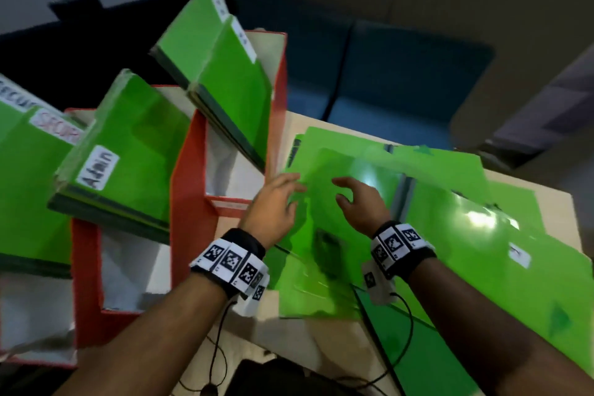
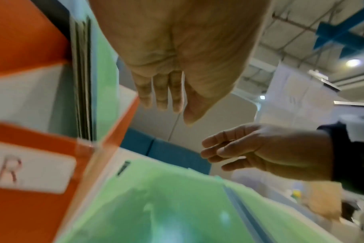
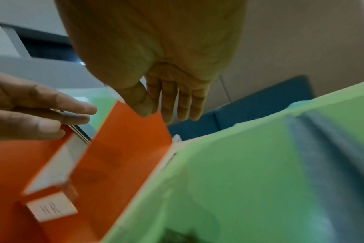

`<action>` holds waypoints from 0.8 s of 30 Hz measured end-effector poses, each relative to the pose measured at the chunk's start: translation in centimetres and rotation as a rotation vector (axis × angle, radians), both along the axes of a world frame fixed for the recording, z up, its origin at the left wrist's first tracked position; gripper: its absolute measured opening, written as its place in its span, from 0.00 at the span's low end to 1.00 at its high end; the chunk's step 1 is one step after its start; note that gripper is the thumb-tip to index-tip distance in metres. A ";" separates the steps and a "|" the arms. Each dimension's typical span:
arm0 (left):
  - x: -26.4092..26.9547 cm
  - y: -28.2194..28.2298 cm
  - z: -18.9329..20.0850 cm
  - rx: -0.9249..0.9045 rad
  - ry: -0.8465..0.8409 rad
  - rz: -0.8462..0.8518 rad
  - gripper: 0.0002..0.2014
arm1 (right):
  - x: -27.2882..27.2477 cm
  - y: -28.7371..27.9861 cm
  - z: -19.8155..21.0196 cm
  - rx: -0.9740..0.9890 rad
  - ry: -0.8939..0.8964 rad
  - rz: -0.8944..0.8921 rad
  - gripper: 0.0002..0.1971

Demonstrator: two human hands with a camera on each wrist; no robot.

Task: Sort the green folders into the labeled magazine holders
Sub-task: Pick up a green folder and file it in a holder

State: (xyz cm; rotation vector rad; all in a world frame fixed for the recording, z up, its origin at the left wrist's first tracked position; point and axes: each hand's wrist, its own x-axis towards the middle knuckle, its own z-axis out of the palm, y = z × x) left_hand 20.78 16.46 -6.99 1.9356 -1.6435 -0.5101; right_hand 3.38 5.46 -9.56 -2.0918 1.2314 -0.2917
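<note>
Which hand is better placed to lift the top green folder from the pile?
Probably the right hand: it hovers open above the middle of the top green plastic folder, while the left hand is open at its left edge.

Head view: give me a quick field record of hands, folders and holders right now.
left hand: open, fingers relaxed, over the loose pile's left edge, holding nothing
right hand: open, fingers loosely curled, above the pile, holding nothing
loose folders: green, overlapping, spread flat on the table
HR holder: orange, label seen from the right wrist; green folders leaning in it
Admin folder: stands in the next orange holder
contact: cannot tell whether either hand touches the pile
</note>
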 end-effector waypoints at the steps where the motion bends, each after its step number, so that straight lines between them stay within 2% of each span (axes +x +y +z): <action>1: -1.1 -0.4 -1.3 0.061 0.004 -0.044 0.17 | -1.9 0.2 -1.1 0.000 0.078 0.017 0.19; 5: -4.7 -0.8 -6.8 0.307 -0.013 -0.191 0.27 | -8.0 2.0 -5.0 0.090 0.354 0.097 0.27; 9: -6.2 0.1 -10.9 0.513 -0.121 -0.254 0.43 | -12.5 4.4 -7.0 0.040 0.432 0.208 0.38; 11: -6.4 0.9 -11.8 0.562 -0.188 -0.255 0.46 | -14.1 5.2 -7.5 -0.027 0.473 0.248 0.43; 14: -6.9 1.9 -12.4 0.545 -0.261 -0.276 0.45 | -16.1 5.5 -8.2 -0.074 0.529 0.233 0.42; 17: -7.5 2.5 -12.4 0.496 -0.394 -0.328 0.41 | -17.5 5.8 -8.7 -0.073 0.534 0.167 0.36; 20: -7.7 2.7 -12.1 0.538 -0.502 -0.386 0.39 | -18.5 5.8 -8.6 -0.048 0.535 0.114 0.33; 21: -7.6 2.7 -12.2 0.545 -0.492 -0.404 0.40 | -18.8 5.9 -8.7 -0.029 0.547 0.125 0.36; 24: -7.4 2.9 -12.3 0.533 -0.379 -0.417 0.42 | -19.2 6.3 -9.0 0.002 0.629 0.208 0.52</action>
